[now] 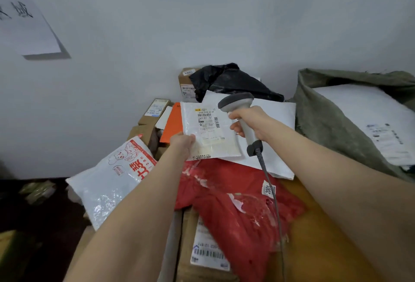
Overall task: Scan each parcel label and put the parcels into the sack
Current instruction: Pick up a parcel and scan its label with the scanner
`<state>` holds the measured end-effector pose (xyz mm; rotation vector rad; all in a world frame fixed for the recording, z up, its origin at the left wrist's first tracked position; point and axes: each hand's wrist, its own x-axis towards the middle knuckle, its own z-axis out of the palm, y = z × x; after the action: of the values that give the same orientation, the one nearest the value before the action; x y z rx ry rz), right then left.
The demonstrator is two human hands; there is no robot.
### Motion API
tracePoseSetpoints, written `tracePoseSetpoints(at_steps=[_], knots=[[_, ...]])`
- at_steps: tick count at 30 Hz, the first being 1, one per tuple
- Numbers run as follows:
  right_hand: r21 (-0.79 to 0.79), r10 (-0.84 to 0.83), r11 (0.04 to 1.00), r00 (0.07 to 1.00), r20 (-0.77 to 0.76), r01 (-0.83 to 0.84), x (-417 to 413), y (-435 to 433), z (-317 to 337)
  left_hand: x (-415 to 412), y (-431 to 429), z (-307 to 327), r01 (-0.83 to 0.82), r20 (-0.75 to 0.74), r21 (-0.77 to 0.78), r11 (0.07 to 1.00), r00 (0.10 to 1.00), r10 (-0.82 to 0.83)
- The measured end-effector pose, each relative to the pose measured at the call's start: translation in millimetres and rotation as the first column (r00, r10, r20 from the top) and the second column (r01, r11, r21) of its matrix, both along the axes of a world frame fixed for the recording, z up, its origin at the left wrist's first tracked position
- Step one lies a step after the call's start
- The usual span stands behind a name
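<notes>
My left hand [182, 145] pinches the lower left corner of a flat white parcel [226, 145], held label-up above the pile. Its printed label [207, 124] with barcodes faces me. My right hand [249, 122] grips a grey handheld scanner [238, 104], whose head points down at the label from the parcel's right edge. The scanner's cable [271, 194] trails toward me. The green woven sack [332, 122] stands open at the right, with a large white parcel [368, 111] lying in its mouth.
Under my arms lie a red plastic parcel [242, 214], a white bag with red print [112, 180], a cardboard box [206, 248] with a barcode label, an orange envelope [173, 124], small boxes [155, 111] and a black bag [231, 82] against the wall.
</notes>
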<state>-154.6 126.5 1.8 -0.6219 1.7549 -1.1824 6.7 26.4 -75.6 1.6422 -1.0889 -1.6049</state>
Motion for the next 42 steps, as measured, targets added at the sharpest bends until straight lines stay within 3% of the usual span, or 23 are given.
tracePoseSetpoints(at_steps=[17,28,36,42], knots=[[-0.031,0.021,0.999,0.996,0.086,-0.018,-25.0,20.3,-4.6,-25.7,35.8,19.6,-0.006,0.010,0.001,1.000,1.000,0.006],[-0.102,-0.222,0.969,0.974,0.051,0.226,-57.6,34.4,-14.3,-61.4,30.8,20.8,0.101,-0.120,-0.124,0.987,0.986,-0.116],[-0.106,-0.213,0.962,0.937,0.278,0.250,-105.9,60.3,-1.9,-117.2,38.5,38.2,0.160,-0.153,-0.116,0.980,0.972,-0.177],[-0.194,-0.307,0.914,0.921,0.240,0.355,-137.9,78.5,8.2,-171.9,51.6,57.3,0.223,-0.201,-0.137,0.965,0.948,-0.247]])
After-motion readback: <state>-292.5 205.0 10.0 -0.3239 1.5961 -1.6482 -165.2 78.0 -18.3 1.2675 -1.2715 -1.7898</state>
